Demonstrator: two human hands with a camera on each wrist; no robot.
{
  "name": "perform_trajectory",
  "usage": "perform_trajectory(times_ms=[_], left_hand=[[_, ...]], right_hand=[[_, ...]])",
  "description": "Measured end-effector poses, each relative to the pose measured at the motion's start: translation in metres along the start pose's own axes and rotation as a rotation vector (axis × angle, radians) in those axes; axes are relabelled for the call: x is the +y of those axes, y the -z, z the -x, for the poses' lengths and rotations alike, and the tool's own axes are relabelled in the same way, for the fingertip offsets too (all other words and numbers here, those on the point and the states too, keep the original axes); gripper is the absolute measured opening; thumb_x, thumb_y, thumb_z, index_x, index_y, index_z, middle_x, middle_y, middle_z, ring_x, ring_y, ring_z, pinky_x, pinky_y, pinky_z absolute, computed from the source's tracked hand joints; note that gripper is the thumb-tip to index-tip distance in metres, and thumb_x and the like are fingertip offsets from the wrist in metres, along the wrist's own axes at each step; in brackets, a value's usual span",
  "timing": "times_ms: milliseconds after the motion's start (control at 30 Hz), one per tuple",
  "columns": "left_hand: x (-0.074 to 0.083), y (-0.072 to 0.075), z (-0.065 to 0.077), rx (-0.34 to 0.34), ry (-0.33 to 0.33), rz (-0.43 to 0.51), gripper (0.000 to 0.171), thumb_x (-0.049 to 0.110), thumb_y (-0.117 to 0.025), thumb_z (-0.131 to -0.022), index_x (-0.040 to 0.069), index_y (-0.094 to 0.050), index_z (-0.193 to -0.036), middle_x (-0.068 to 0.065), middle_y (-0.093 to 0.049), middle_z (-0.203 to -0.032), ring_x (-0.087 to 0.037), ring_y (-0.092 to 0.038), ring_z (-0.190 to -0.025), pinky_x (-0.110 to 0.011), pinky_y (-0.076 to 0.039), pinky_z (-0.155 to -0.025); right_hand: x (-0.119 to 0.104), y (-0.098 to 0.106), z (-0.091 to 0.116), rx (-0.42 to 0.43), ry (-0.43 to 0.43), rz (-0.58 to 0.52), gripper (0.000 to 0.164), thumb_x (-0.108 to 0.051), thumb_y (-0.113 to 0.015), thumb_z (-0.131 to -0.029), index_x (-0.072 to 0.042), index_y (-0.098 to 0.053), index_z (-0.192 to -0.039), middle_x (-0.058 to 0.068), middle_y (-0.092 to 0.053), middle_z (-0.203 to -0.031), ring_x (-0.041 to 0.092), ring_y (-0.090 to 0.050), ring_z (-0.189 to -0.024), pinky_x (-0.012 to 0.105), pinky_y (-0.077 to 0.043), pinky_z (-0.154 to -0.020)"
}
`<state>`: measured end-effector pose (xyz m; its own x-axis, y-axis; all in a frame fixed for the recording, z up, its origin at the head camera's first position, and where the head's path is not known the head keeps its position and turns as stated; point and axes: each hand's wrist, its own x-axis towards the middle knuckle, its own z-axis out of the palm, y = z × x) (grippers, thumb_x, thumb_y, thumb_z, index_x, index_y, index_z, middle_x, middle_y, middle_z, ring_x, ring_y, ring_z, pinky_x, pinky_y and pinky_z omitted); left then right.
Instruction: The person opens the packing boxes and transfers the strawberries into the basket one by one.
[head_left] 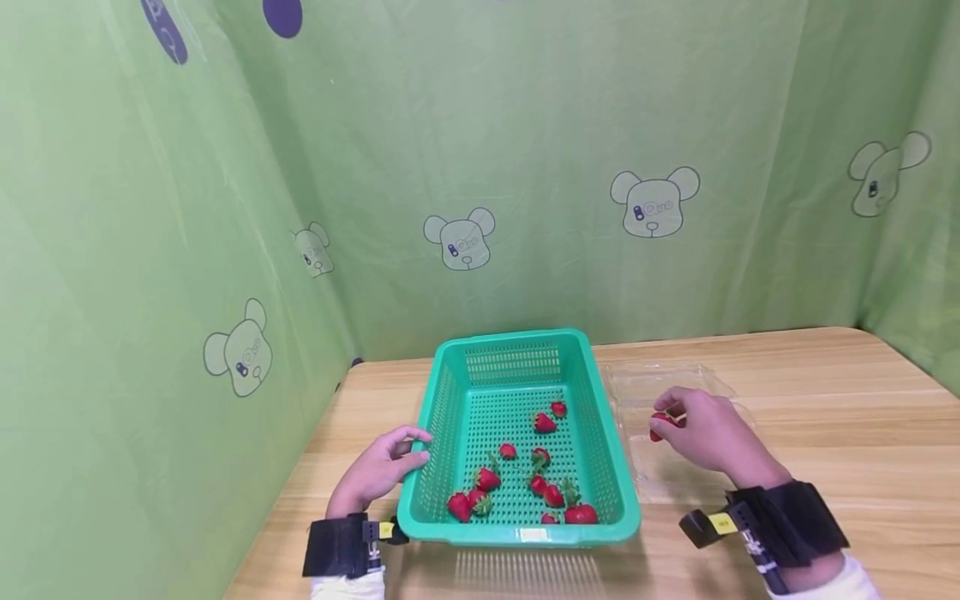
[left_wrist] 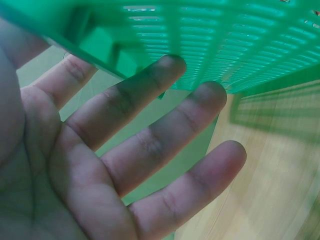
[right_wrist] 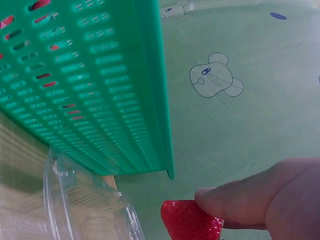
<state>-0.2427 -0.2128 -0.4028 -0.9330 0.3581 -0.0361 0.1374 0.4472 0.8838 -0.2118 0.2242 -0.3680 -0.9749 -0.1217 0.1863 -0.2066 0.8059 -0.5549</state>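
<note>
A green plastic basket with slotted walls holds several strawberries, mostly toward its near end. My left hand grips the basket's left rim, thumb and forefinger over the edge. In the left wrist view the other fingers of that hand spread along the outside of the slotted wall. Between thumb and fingertips, my right hand pinches a red strawberry. Beneath it in the head view lies a clear plastic clamshell box, lid open, right beside the basket; the hand covers part of it.
The basket and box stand on a wood-grain table. Green curtains printed with bear heads rise behind and at the sides. Each wrist wears a black strap with a small camera.
</note>
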Motion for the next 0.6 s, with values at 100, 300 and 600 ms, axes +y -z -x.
perform_trajectory(times_ms=[100,300,600], left_hand=[[0.001,0.0,0.0,0.0,0.002,0.002,0.026,0.024,-0.061,-0.093,0.013,-0.059,-0.116,-0.022,-0.062,-0.117,-0.025,-0.062,-0.093,-0.046,-0.053,-0.079],[0.001,-0.001,0.0,-0.007,-0.004,0.011,0.027,0.023,-0.061,-0.093,0.011,-0.058,-0.117,-0.024,-0.061,-0.12,-0.027,-0.062,-0.095,-0.046,-0.053,-0.079],[0.003,-0.001,0.001,0.008,-0.006,-0.016,0.026,0.023,-0.061,-0.093,0.012,-0.059,-0.116,-0.021,-0.063,-0.116,-0.023,-0.06,-0.091,-0.044,-0.052,-0.077]], right_hand=[[-0.003,0.0,0.001,0.01,0.009,-0.014,0.016,-0.014,-0.065,-0.086,-0.002,-0.064,-0.096,0.013,-0.071,-0.088,0.027,-0.065,-0.076,0.042,-0.052,-0.061],[-0.01,-0.003,0.001,0.015,0.014,-0.045,0.015,-0.015,-0.066,-0.086,-0.003,-0.064,-0.094,0.012,-0.07,-0.086,0.029,-0.066,-0.078,0.045,-0.054,-0.062],[-0.022,-0.004,0.002,0.06,0.025,-0.055,0.015,-0.019,-0.067,-0.087,-0.005,-0.065,-0.094,0.007,-0.07,-0.083,0.024,-0.066,-0.075,0.04,-0.053,-0.06]])
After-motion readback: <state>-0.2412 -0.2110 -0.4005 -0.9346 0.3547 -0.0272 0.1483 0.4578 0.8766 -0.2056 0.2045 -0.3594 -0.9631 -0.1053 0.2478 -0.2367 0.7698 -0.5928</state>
